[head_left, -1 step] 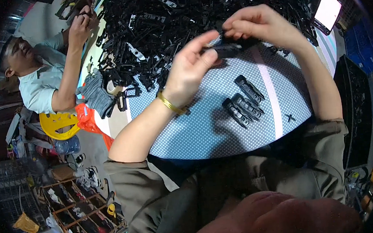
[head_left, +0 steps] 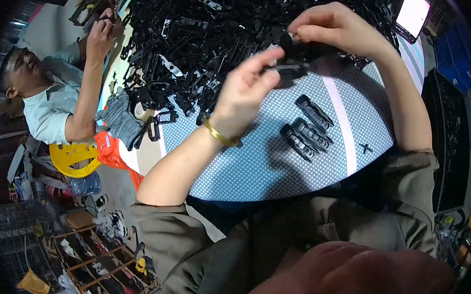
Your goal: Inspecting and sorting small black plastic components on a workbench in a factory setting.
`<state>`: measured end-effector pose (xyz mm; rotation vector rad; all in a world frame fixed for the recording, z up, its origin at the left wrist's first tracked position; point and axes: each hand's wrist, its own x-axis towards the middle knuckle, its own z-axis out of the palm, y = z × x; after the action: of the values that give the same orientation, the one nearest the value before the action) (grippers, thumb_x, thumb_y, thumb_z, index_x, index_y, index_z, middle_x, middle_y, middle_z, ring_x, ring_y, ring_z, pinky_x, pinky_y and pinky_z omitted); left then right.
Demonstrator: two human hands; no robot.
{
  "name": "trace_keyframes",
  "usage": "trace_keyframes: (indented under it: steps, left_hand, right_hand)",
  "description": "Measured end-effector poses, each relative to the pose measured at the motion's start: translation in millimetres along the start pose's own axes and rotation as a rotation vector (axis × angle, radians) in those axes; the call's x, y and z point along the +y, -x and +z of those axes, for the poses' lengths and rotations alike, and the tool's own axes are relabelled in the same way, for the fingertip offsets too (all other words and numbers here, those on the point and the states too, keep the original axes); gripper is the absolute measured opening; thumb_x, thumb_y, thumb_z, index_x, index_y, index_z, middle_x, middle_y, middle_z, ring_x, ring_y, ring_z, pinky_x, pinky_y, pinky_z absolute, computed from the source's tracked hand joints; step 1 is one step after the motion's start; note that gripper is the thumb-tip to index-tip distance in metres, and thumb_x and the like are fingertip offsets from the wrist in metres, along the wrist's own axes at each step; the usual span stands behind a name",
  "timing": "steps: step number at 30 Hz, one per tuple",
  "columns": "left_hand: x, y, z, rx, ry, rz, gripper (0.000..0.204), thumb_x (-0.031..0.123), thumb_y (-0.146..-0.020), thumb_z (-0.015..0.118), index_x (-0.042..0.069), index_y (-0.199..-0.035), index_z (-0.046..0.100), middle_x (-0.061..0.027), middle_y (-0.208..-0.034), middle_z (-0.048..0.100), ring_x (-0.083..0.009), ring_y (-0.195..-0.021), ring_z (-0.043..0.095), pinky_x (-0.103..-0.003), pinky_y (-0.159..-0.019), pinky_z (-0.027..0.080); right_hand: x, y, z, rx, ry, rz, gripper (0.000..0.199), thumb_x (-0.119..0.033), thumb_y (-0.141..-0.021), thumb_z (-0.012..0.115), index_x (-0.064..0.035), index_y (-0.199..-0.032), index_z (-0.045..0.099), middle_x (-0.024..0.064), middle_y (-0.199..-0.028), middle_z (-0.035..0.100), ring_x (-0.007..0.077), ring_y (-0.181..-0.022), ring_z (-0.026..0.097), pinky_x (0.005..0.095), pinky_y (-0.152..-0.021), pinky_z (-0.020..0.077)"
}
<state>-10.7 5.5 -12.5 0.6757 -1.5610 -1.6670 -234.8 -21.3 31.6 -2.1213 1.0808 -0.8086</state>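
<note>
My left hand (head_left: 244, 94), with a gold bracelet (head_left: 219, 134) at the wrist, pinches a long black plastic part (head_left: 295, 70) above the table. Motion blurs its fingertips somewhat. Just above that part, my right hand (head_left: 342, 29) closes thumb and fingers on a small dark piece (head_left: 292, 36), too small to name. Below the hands, three long black plastic assemblies (head_left: 313, 132) with shiny inner strips lie side by side on the dotted table covering (head_left: 232, 172). A small X-shaped black piece (head_left: 366, 148) rests nearer the right edge.
A large heap of black plastic parts (head_left: 258, 18) covers the table's far side. At the left are a grey cloth (head_left: 118, 120), a tape roll (head_left: 141, 110) and an orange bag (head_left: 108, 148). Another person (head_left: 50, 106) works there. A lit screen (head_left: 413, 14) stands far right.
My left hand and the long black part have shifted slightly right and nearer. My right hand has moved slightly to the right. The assemblies on the table stay put.
</note>
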Motion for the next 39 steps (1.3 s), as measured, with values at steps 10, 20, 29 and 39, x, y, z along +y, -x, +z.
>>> trace_keyframes:
  steps: [10,20,29,39]
  left_hand:
    - [-2,11,7,-0.536,-0.621,0.319,0.035,0.017,-0.08,0.06,0.004,-0.112,0.054,-0.0119,-0.108,0.056,-0.0209,-0.105,0.051,-0.034,-0.093,0.039]
    - [-11,-14,1,0.002,-1.054,0.484,0.031,0.007,-0.072,0.062,0.002,-0.102,0.055,-0.0119,-0.092,0.054,-0.0262,-0.086,0.052,-0.033,-0.075,0.044]
    - [-13,-13,2,-0.006,-1.262,0.455,0.02,0.006,-0.07,0.061,0.003,-0.09,0.056,-0.0112,-0.087,0.051,-0.0285,-0.087,0.048,-0.036,-0.073,0.044]
    - [-3,-6,2,0.162,-0.85,0.217,0.015,0.004,-0.076,0.059,0.0,-0.09,0.055,-0.0067,-0.084,0.057,-0.0113,-0.068,0.055,-0.023,-0.06,0.045]
  right_hand:
    - [9,6,13,-0.035,0.729,-0.132,0.03,-0.007,-0.06,0.069,-0.0018,-0.089,0.063,0.0091,-0.087,0.058,0.0238,-0.088,0.051,0.0336,-0.081,0.0429]
    - [9,-7,22,-0.157,0.151,-0.119,0.019,0.0,-0.069,0.058,0.001,-0.089,0.061,0.0123,-0.084,0.061,0.0242,-0.08,0.058,0.0324,-0.071,0.0475]
    - [62,-37,21,0.382,0.766,-0.295,0.031,-0.003,-0.064,0.062,-0.0062,-0.094,0.061,0.0058,-0.094,0.061,0.0249,-0.091,0.053,0.0359,-0.078,0.0452]
    - [44,-18,18,0.474,0.146,-0.035,0.014,-0.011,-0.077,0.064,0.0006,-0.076,0.055,0.0042,-0.083,0.06,0.0081,-0.064,0.056,0.0221,-0.058,0.0455]
